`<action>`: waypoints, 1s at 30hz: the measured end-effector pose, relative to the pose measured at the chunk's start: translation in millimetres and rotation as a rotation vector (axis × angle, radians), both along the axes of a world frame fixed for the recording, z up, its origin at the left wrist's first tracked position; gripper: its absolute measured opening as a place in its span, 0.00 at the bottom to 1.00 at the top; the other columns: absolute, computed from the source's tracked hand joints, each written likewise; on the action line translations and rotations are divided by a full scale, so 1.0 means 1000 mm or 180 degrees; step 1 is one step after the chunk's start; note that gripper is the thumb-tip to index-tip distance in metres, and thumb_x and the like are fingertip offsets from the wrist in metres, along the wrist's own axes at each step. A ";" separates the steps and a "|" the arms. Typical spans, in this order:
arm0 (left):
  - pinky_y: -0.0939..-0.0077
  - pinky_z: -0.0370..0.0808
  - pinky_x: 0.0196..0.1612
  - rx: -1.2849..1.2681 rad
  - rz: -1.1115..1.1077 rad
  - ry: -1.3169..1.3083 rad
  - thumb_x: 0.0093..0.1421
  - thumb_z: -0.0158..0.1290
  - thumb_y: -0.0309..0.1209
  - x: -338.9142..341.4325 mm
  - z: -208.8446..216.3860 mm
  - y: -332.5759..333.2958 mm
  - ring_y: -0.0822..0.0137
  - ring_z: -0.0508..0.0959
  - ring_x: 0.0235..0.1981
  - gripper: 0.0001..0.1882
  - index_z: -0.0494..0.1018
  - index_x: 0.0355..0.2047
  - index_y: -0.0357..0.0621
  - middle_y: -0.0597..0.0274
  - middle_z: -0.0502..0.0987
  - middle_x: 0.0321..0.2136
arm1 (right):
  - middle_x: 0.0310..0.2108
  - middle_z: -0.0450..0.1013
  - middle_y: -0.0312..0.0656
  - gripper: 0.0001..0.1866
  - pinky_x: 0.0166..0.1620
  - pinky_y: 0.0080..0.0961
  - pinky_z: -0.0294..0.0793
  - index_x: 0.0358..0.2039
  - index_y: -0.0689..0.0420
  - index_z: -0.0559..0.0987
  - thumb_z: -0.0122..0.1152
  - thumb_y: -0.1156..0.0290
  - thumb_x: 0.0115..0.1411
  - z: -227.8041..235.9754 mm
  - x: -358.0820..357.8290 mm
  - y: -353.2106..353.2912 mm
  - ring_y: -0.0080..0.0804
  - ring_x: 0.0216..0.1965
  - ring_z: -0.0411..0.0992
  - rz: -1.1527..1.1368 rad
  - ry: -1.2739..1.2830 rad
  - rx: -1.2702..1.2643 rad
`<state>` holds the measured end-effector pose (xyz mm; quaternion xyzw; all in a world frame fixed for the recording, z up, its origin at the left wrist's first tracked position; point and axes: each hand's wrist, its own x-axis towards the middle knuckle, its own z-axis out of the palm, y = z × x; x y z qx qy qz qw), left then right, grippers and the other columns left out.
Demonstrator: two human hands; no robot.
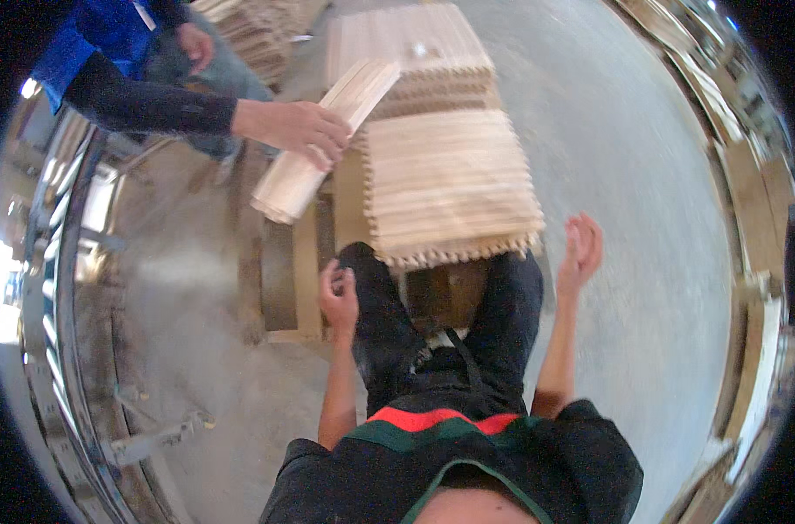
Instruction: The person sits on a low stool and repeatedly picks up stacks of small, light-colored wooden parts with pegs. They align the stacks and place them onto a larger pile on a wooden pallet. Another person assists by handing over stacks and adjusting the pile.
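Note:
A stack of pale wooden slats (454, 188) with bumpy, scalloped sides stands in front of my legs. My left hand (338, 295) is held up left of its near corner, fingers loosely curled but apart, with nothing in it. To the right of the stack my right hand (582, 249) hangs in the air, its fingers stretched upward and empty. Neither hand touches the wood. A co-worker's hand (301, 135) grips a small bundle of slats (284, 188), tilted, at the stack's left side.
Behind the near stack stands another slat stack (406, 39). A wooden pallet (306, 297) shows beneath and left of it. The co-worker in a blue top (87, 44) stands at upper left. Metal framing (65, 227) runs along the left, and boards (751, 210) line the right edge.

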<state>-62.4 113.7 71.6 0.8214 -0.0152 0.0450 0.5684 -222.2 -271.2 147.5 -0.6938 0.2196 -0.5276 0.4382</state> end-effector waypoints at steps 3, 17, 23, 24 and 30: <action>0.68 0.74 0.49 -0.0401 -0.0154 -0.0273 0.61 0.59 0.33 0.003 0.011 -0.003 0.62 0.74 0.50 0.28 0.65 0.58 0.34 0.50 0.71 0.54 | 0.44 0.76 0.46 0.22 0.52 0.32 0.72 0.51 0.63 0.75 0.65 0.65 0.60 0.031 0.008 0.002 0.35 0.47 0.75 0.0091 0.0637 -0.0958; 0.56 0.54 0.68 0.0690 -0.1118 -0.1123 0.47 0.70 0.43 0.005 0.076 -0.090 0.45 0.58 0.67 0.54 0.52 0.66 0.30 0.38 0.58 0.64 | 0.43 0.73 0.58 0.34 0.48 0.45 0.72 0.49 0.65 0.74 0.65 0.47 0.55 0.022 0.106 0.112 0.53 0.45 0.72 0.1026 0.2363 -0.0767; 0.60 0.65 0.62 0.0320 -0.1514 -0.0679 0.40 0.73 0.35 -0.004 0.081 -0.107 0.49 0.69 0.59 0.60 0.48 0.66 0.29 0.38 0.64 0.60 | 0.42 0.70 0.63 0.46 0.49 0.49 0.70 0.47 0.74 0.71 0.66 0.38 0.49 0.042 0.154 0.157 0.60 0.46 0.69 0.0469 0.2583 -0.0848; 0.61 0.67 0.60 0.0183 -0.1638 -0.0577 0.40 0.73 0.34 -0.009 0.086 -0.108 0.50 0.72 0.58 0.60 0.47 0.66 0.29 0.38 0.65 0.60 | 0.42 0.70 0.63 0.47 0.50 0.48 0.70 0.46 0.75 0.71 0.67 0.38 0.47 0.043 0.158 0.157 0.60 0.46 0.69 0.0203 0.2471 -0.0922; 0.53 0.60 0.64 0.1086 -0.1522 -0.1327 0.50 0.67 0.39 -0.005 0.060 -0.093 0.46 0.66 0.61 0.49 0.53 0.65 0.32 0.39 0.65 0.59 | 0.45 0.69 0.60 0.43 0.53 0.41 0.68 0.46 0.73 0.72 0.71 0.47 0.41 0.046 0.166 0.135 0.53 0.50 0.67 0.0318 0.3116 -0.1112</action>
